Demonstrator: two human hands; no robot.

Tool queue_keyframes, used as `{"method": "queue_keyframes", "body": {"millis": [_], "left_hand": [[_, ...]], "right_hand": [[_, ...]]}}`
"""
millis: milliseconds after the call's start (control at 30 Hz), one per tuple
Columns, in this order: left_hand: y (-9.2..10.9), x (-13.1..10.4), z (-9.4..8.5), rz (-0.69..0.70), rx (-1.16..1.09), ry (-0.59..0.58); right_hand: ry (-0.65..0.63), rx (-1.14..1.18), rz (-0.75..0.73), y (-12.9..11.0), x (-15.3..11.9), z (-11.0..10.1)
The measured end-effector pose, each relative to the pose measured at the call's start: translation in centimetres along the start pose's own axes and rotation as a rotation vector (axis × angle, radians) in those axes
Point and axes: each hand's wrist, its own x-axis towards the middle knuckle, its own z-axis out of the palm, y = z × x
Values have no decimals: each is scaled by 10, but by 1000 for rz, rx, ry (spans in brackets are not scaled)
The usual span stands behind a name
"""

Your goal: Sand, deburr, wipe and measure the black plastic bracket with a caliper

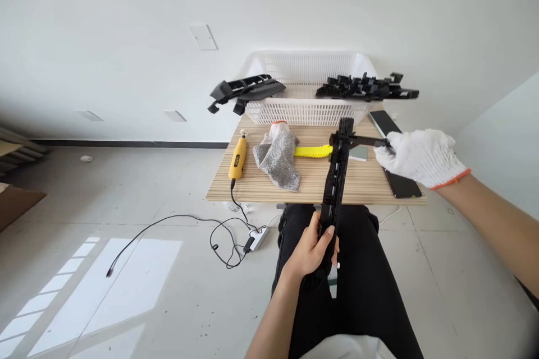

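My left hand [311, 249], bare, is wrapped round the lower part of a long black plastic part [334, 185], which stands nearly upright over my lap. On my right hand [421, 157] is a white knitted glove with an orange cuff. Its fingers are closed on a slim black tool [368, 140], whose far end meets the upper section of the plastic part; its exact tip cannot be made out. Behind the part, a yellow strip with a toothed edge [312, 151] lies on the table beside a crumpled grey cloth [278, 160].
On the table [223, 188], a white plastic basket [303, 112] carries black parts [248, 90] at left and more black parts [366, 88] at right. A yellow corded power tool [238, 158] lies left, a dark phone [402, 182] right. Cables and a power strip [257, 238] are on the floor.
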Motion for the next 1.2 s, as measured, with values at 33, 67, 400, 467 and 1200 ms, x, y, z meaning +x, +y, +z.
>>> {"method": "queue_keyframes", "body": {"millis": [33, 67, 400, 467, 1200], "left_hand": [[0, 1, 0, -7, -15, -2], [0, 3, 0, -14, -29, -4], [-3, 2, 1, 19, -49, 14], [-3, 2, 1, 26, -42, 12], [45, -11, 24, 184, -5, 125]], "right_hand": [[-7, -2, -7, 0, 2, 0], [-21, -1, -11, 1, 5, 0], [-104, 138, -22, -4, 9, -7], [-123, 174, -4, -3, 7, -7], [58, 314, 62, -4, -70, -105]]}}
